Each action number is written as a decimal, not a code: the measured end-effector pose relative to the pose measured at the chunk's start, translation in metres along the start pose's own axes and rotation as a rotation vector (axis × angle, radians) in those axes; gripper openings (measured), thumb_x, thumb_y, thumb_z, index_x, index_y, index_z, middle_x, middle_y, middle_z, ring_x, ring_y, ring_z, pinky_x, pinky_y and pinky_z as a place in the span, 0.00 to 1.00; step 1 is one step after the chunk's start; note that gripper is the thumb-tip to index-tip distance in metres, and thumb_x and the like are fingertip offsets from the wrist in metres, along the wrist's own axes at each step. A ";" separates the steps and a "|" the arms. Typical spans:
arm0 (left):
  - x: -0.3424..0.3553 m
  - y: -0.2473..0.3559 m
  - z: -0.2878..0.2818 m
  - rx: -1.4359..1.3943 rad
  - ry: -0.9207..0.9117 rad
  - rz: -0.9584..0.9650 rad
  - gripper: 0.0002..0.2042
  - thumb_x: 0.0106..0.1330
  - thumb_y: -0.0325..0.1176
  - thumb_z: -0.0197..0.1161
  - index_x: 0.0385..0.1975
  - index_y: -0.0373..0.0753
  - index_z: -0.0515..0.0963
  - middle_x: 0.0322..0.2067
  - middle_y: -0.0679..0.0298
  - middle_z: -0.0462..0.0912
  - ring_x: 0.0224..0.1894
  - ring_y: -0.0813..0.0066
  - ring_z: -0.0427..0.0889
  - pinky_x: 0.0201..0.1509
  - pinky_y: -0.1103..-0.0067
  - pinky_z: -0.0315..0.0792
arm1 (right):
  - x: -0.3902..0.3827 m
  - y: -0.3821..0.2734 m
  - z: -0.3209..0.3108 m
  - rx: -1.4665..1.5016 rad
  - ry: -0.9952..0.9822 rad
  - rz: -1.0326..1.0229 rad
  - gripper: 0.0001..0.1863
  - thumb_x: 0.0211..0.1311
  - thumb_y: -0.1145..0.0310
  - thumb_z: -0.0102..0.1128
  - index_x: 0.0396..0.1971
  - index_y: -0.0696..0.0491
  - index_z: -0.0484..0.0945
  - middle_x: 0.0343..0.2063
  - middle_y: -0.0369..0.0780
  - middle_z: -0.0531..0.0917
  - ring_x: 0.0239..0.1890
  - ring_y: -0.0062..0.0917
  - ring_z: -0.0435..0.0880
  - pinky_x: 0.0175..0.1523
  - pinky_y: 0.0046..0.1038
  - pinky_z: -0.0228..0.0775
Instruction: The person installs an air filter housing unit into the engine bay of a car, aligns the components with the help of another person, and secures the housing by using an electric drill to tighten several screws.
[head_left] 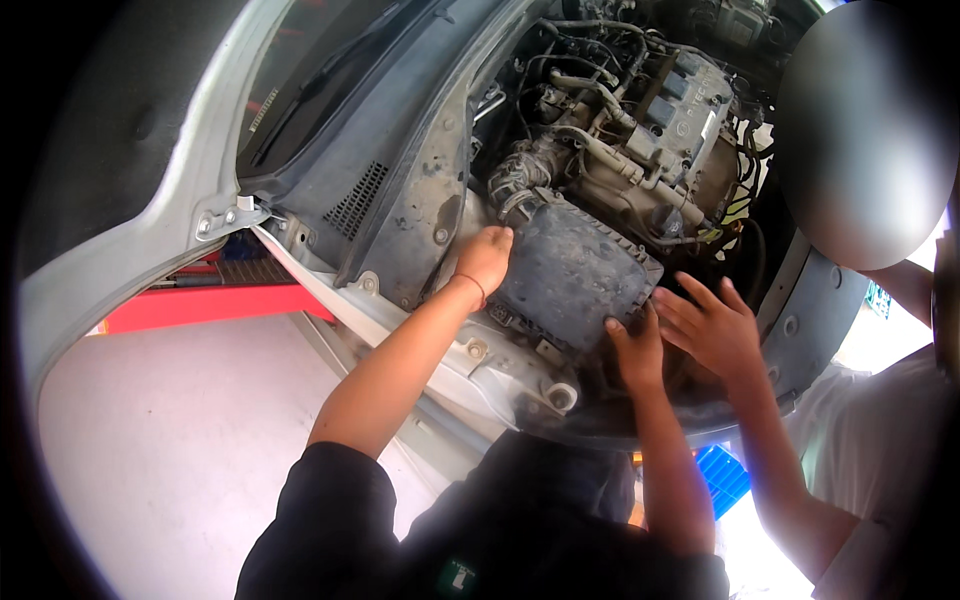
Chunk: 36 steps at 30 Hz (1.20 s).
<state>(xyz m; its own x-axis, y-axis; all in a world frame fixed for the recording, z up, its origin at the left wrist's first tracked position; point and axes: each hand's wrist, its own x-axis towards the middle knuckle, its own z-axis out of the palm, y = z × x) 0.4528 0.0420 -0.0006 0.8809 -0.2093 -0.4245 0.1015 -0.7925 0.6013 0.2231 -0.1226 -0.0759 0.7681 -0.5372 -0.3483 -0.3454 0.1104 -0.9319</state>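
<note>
A dusty black air filter box sits in the engine bay in front of me. My left hand is closed on its left edge, fingers curled, near the ribbed intake hose. At the box's near right corner, my right hand grips with the thumb on top; part of its fingers is hidden. Just right of that, a co-worker's hand reaches in with fingers spread, close to the same corner.
Beyond the box lies the engine with hoses and wiring. The fender edge runs below my left forearm. An open car door and a red beam are at left. The co-worker leans in from the right, near a blue crate.
</note>
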 end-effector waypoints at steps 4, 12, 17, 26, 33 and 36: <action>0.003 -0.006 -0.007 -0.112 -0.133 0.051 0.27 0.70 0.52 0.62 0.53 0.30 0.77 0.45 0.56 0.85 0.46 0.71 0.82 0.52 0.75 0.73 | -0.001 0.000 0.001 0.074 0.033 0.178 0.47 0.59 0.62 0.74 0.71 0.62 0.55 0.62 0.52 0.74 0.63 0.34 0.74 0.67 0.31 0.63; 0.003 -0.021 0.008 -0.066 -0.083 0.017 0.36 0.61 0.50 0.71 0.58 0.24 0.72 0.49 0.47 0.84 0.51 0.62 0.83 0.56 0.73 0.75 | 0.001 -0.011 -0.001 0.063 0.041 0.217 0.49 0.57 0.61 0.75 0.71 0.62 0.54 0.61 0.52 0.75 0.63 0.36 0.75 0.66 0.31 0.65; -0.001 0.000 0.009 0.023 -0.059 0.096 0.33 0.62 0.49 0.71 0.56 0.26 0.75 0.47 0.48 0.85 0.49 0.61 0.85 0.54 0.73 0.75 | 0.000 0.012 -0.004 0.091 0.066 0.160 0.48 0.56 0.65 0.75 0.71 0.62 0.55 0.60 0.52 0.76 0.63 0.36 0.75 0.66 0.31 0.65; 0.022 -0.039 0.001 0.112 -0.078 0.134 0.41 0.64 0.57 0.67 0.60 0.22 0.70 0.54 0.41 0.79 0.58 0.55 0.80 0.61 0.72 0.71 | -0.059 -0.055 -0.010 -0.427 0.098 0.017 0.39 0.63 0.59 0.64 0.68 0.62 0.58 0.57 0.55 0.73 0.57 0.52 0.75 0.59 0.43 0.71; 0.022 -0.023 -0.008 0.367 0.010 0.254 0.39 0.66 0.57 0.63 0.62 0.24 0.69 0.59 0.40 0.74 0.62 0.49 0.75 0.65 0.68 0.68 | -0.222 -0.036 -0.080 -0.384 0.293 0.003 0.21 0.64 0.74 0.63 0.57 0.58 0.73 0.44 0.47 0.83 0.44 0.36 0.85 0.49 0.31 0.78; -0.020 0.021 -0.013 0.484 0.129 0.522 0.32 0.68 0.52 0.62 0.58 0.28 0.72 0.56 0.45 0.76 0.59 0.48 0.75 0.61 0.66 0.70 | -0.291 0.019 -0.098 -0.359 0.562 0.311 0.14 0.67 0.71 0.63 0.49 0.59 0.77 0.33 0.42 0.85 0.36 0.26 0.85 0.43 0.28 0.78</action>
<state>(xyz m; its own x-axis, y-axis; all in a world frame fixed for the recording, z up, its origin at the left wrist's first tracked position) 0.4434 0.0366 0.0293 0.8092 -0.5842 -0.0622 -0.5372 -0.7787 0.3241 -0.0597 -0.0463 0.0175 0.2468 -0.8841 -0.3969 -0.7316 0.0986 -0.6745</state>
